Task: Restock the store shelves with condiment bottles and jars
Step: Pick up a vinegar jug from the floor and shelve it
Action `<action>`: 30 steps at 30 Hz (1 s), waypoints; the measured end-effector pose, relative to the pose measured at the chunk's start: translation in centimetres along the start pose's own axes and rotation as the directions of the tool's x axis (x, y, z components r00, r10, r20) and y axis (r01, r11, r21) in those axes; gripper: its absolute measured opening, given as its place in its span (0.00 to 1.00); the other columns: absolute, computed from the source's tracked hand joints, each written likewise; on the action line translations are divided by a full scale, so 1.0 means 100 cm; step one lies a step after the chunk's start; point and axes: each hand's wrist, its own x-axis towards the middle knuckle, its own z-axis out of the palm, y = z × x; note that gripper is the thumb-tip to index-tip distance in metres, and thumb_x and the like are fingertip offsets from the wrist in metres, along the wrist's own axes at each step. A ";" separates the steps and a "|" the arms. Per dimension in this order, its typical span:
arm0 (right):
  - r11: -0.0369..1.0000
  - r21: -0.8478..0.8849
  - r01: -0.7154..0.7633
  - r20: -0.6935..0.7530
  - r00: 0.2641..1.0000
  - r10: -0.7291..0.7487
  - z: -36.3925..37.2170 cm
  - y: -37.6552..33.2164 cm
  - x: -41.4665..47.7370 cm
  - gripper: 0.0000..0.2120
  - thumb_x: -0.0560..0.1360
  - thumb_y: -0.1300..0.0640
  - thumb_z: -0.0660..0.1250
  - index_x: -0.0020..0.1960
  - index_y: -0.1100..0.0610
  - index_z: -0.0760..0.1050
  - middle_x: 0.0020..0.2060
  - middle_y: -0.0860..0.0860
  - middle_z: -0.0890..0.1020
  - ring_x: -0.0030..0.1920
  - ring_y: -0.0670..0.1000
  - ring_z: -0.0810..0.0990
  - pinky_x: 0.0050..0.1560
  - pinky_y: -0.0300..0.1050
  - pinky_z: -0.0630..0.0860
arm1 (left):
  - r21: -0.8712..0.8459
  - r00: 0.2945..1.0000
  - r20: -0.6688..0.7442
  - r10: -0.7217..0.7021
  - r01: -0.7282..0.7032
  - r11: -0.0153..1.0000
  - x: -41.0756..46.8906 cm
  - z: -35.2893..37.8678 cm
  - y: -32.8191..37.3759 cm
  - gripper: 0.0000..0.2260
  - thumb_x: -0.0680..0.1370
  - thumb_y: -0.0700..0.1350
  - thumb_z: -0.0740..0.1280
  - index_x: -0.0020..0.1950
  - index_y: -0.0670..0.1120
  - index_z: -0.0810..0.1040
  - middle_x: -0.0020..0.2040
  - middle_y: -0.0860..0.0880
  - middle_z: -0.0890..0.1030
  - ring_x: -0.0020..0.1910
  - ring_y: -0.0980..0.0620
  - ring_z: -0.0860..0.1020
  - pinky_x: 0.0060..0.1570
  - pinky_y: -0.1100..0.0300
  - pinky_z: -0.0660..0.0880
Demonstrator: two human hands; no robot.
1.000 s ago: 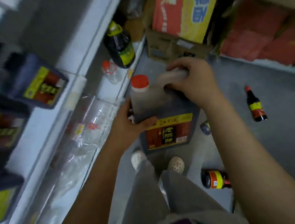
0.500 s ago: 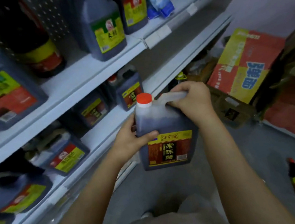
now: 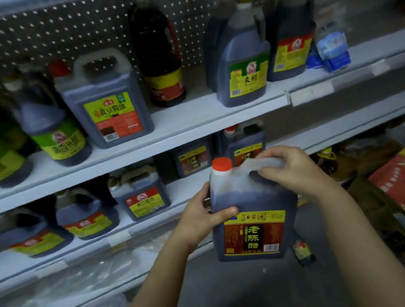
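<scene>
Store shelving [image 3: 190,120] is filling background. Vinegar jug [image 3: 253,214] is hanging upright, cap [image 3: 221,164] up, just in front of middle shelf [image 3: 183,190]. Right hand [image 3: 293,173] is gripping top handle [image 3: 253,165]; left hand [image 3: 202,220], nearer shelf, is clasping side, thumb across front.

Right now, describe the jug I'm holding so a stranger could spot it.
In front of the white store shelves, both hands hold one dark vinegar jug: left hand on its side, right hand round its handle. Alone among the jugs it is off the shelf, with a brown label edged in yellow.
</scene>
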 end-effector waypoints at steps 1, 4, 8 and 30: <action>1.000 0.014 0.023 0.044 0.999 -0.023 -0.002 0.004 0.004 0.10 0.71 0.63 0.72 0.42 0.48 0.79 0.43 0.46 0.83 0.46 0.45 0.80 0.45 0.37 0.75 | -0.015 0.999 -0.033 0.000 -0.001 1.000 0.000 0.005 -0.005 0.32 0.67 0.46 0.77 0.69 0.52 0.70 0.60 0.52 0.81 0.57 0.53 0.80 0.51 0.59 0.79; 0.998 0.043 0.041 0.147 0.988 -0.046 0.000 0.022 0.018 0.08 0.71 0.61 0.74 0.45 0.49 0.81 0.45 0.46 0.84 0.49 0.46 0.81 0.53 0.43 0.77 | -0.055 0.993 -0.111 -0.038 0.032 0.998 -0.002 0.015 -0.017 0.31 0.69 0.42 0.76 0.69 0.51 0.69 0.59 0.53 0.81 0.56 0.54 0.80 0.46 0.64 0.78; 0.999 -0.009 0.049 0.209 0.977 -0.046 0.015 0.046 0.040 0.11 0.71 0.56 0.75 0.53 0.52 0.82 0.49 0.47 0.83 0.53 0.47 0.80 0.58 0.48 0.76 | -0.129 0.978 -0.173 -0.116 0.094 0.987 0.001 0.016 -0.036 0.30 0.70 0.40 0.75 0.69 0.52 0.70 0.59 0.53 0.81 0.56 0.55 0.80 0.46 0.64 0.78; 0.995 -0.089 -0.054 0.195 0.978 0.070 0.122 0.066 0.173 0.16 0.71 0.57 0.75 0.58 0.58 0.80 0.55 0.53 0.81 0.56 0.50 0.78 0.53 0.36 0.70 | 0.032 0.968 0.027 -0.248 0.247 0.968 0.137 -0.129 -0.086 0.41 0.62 0.52 0.81 0.71 0.53 0.66 0.64 0.52 0.77 0.62 0.51 0.76 0.57 0.56 0.78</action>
